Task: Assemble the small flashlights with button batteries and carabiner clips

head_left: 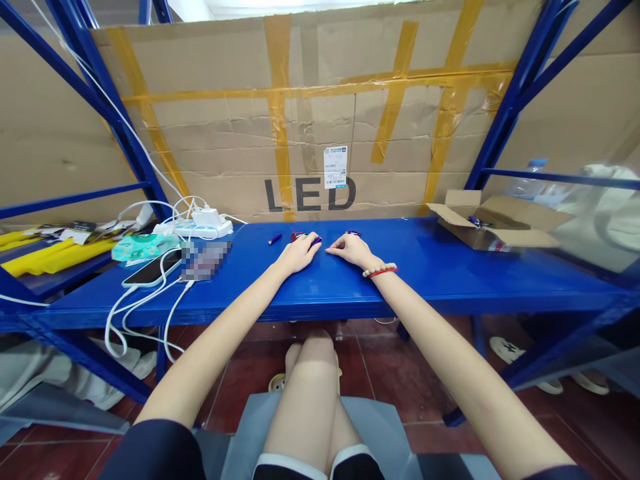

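Looking at a small purple piece (316,241) on the blue table (425,267), right at the fingertips of the left hand (299,252), around 2 o'clock from the middle of that hand. Should be pretty light going by size, and probably stiff, maybe plastic. Likely a bit slick on the outside and prone to roll if set loose on smooth tabletop, but shouldn't be all that fragile. Best to take hold around the middle, thumb against fingers, no hard squeeze needed. As for the grip: on the left, closed on the purple piece, with fingers curled over it and hardly any gap. Over at 3 o'clock from there, see the right hand (354,251) with thumb and finger in a narrow pinch, low over the table. Way too small to make out properly, so can't tell about full contact or anything caught between those tips. Also worth noting: a dark purple tube (275,239) lying apart at 10 o'clock from the left hand, a red piece (295,236) just past it at 12, a dark piece (353,233) at 12 from the right hand, and an open cardboard box (463,237) well off at 3.
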`<state>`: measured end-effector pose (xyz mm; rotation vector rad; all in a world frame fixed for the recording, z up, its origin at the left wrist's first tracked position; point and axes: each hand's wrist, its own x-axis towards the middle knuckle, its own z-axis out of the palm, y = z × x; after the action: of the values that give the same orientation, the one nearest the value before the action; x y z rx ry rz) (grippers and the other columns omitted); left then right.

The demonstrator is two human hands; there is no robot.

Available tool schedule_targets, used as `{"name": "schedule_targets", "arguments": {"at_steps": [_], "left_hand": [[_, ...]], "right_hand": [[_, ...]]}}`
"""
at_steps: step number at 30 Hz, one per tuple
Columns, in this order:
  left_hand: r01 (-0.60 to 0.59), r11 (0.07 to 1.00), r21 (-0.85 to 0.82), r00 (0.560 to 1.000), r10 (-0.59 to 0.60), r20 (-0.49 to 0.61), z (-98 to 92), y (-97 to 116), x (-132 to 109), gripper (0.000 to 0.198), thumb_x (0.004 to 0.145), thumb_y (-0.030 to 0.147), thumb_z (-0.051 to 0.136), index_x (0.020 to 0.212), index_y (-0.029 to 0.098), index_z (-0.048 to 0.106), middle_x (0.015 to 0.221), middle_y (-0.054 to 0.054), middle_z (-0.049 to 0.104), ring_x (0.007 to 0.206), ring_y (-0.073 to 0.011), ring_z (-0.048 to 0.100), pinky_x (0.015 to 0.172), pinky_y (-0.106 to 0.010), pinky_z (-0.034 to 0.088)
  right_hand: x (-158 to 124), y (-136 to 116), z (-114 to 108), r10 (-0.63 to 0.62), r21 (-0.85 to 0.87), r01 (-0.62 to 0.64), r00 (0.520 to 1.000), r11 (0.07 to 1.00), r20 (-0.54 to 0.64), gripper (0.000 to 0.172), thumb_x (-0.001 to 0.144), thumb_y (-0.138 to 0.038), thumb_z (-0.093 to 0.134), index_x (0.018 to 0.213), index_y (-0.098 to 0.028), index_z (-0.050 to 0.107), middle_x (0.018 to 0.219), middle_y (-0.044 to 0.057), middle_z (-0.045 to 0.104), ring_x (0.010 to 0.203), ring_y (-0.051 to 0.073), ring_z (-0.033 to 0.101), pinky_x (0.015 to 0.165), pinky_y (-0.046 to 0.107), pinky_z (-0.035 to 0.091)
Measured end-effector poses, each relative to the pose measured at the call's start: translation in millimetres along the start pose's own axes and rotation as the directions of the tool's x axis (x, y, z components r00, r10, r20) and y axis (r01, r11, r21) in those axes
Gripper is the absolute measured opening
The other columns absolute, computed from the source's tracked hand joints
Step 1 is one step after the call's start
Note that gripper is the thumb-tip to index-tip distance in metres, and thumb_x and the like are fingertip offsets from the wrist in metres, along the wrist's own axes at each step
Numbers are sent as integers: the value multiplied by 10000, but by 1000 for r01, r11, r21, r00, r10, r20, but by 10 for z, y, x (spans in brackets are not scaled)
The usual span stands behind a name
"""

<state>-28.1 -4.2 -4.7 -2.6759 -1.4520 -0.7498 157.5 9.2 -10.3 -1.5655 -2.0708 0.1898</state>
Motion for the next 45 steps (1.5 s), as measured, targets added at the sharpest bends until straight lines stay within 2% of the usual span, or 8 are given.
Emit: {"name": "schedule_targets", "arguments": {"at_steps": [6,11,14,18,21,30,40,45], "left_hand": [[22,1000,20,1000,-22,22,1,-5,4,305,947,382,285,1144,238,468,1137,-83,580,1077,-234,546,835,-374,485],[-39,999,9,998,39,52,33,-61,20,258,917,363,383,1123,264,504,1147,-59,570,1097,-216,530,895,-376,468],[-56,998,-20,998,57,37,48,-83,28,229,904,357,411,1084,266,519,1121,-47,584,1092,-207,530,922,-378,455],[-33,999,-27,999,34,20,50,-78,29,224,911,370,389,1059,253,509,1078,-50,598,1052,-208,549,911,-377,458],[-34,999,-15,999,35,21,48,-69,25,233,920,378,362,1049,244,503,1062,-54,600,1042,-209,554,903,-375,460],[-16,1000,4,1000,16,14,53,-75,25,262,936,368,334,1101,241,492,1114,-66,591,1089,-212,536,901,-373,459],[4,1000,7,1000,-4,16,53,-64,22,252,932,359,339,1080,227,496,1111,-83,591,1074,-231,550,874,-382,472],[-4,1000,-15,1000,4,4,69,-83,30,242,935,350,332,1060,215,488,1107,-88,598,1059,-217,565,904,-374,459]], "right_hand": [[24,19,23,-8,54,8,1000,999,12,255,756,-430,638,872,-228,740,849,28,716,784,161,632,679,247,451],[22,6,43,-191,50,191,982,980,-14,191,784,-335,619,850,-197,733,919,40,696,787,137,614,701,230,446],[3,-24,36,-263,80,272,959,959,-106,149,757,-292,636,816,-186,723,886,33,683,771,128,604,697,225,448],[-23,-65,8,-253,126,299,923,946,-291,131,748,-275,626,778,-178,709,871,32,668,753,121,597,690,225,454],[-36,-83,-5,-273,142,339,897,930,-348,160,759,-305,618,792,-180,713,889,34,661,739,117,591,679,226,454],[-55,-99,-13,-307,123,376,874,919,-376,174,777,-312,598,808,-196,724,914,34,643,761,121,588,679,230,455],[-65,-93,3,-377,114,431,868,895,-324,165,763,-264,604,845,-198,732,922,29,642,781,123,582,684,227,446],[-63,-120,8,-349,141,406,884,903,-311,203,792,-303,580,895,-199,720,932,36,645,767,125,580,699,234,449]]}}
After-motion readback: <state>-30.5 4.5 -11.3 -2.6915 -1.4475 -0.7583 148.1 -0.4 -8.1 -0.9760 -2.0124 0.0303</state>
